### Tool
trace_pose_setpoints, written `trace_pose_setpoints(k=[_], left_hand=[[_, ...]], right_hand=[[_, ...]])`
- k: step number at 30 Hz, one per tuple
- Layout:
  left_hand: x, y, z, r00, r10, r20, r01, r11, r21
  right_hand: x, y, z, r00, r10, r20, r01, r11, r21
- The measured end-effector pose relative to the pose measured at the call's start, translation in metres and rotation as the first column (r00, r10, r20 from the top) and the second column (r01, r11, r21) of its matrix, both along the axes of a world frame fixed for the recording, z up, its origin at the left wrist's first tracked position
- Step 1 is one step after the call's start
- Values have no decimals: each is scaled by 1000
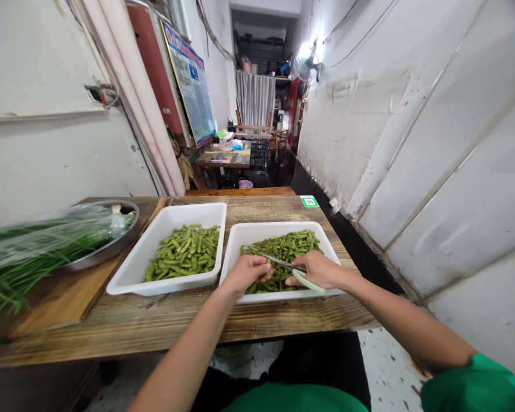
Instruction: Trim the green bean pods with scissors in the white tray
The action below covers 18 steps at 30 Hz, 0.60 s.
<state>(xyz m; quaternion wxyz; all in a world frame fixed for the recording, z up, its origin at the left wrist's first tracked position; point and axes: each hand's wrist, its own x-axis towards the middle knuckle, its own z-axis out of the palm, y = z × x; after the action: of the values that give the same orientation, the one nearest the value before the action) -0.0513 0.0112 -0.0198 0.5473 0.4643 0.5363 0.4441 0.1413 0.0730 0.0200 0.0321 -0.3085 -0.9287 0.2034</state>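
Over the right white tray, my right hand grips a pair of scissors by their pale green handles. The blades point left, toward my other hand. My left hand pinches a green soybean pod by the blades, most of it hidden by the fingers. Many green pods lie in the tray beneath both hands. Beside it on the left, another white tray holds a heap of soybean pods.
The trays stand on a wooden table. At the left, long green stalks partly in clear plastic lie across a metal basin and a wooden board. A green code sticker marks the table's far right corner. A white wall runs along the right.
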Motion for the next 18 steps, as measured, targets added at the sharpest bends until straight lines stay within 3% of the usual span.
trace_pose_setpoints(k=[3,5,6,8,11,12,13,14,15,17,18], left_hand=[[-1,-1,1,994,-29,-108,25,999,-35],[-9,-4,6,940,100,-326,-76,993,86],[-16,-7,12,863,219,-456,-148,971,187],[-32,-13,27,581,482,-655,-263,873,410],[-51,-21,52,76,661,-746,-335,722,605],[-52,-22,58,-35,676,-736,-335,686,646],[-50,-21,61,-79,665,-743,-319,689,651],[-46,-19,61,-58,627,-777,-283,736,615],[-40,-16,57,20,549,-836,-221,818,531],[-25,-6,44,236,261,-936,-1,963,268],[-18,-1,35,308,104,-946,120,982,147]], right_hand=[[2,4,-3,1000,9,16,-9,1000,-30],[4,7,-4,999,-14,29,15,999,-45],[6,9,-5,999,-33,34,34,998,-49],[9,13,-4,997,-68,35,70,996,-53],[13,15,-4,996,-77,34,80,993,-87],[13,15,-3,996,-76,39,80,992,-100],[13,14,-3,996,-74,45,79,991,-110],[13,13,-2,996,-71,49,76,990,-116],[13,12,-2,996,-71,49,76,990,-117],[12,9,0,996,-81,29,84,991,-106],[12,8,1,996,-90,16,91,991,-101]])
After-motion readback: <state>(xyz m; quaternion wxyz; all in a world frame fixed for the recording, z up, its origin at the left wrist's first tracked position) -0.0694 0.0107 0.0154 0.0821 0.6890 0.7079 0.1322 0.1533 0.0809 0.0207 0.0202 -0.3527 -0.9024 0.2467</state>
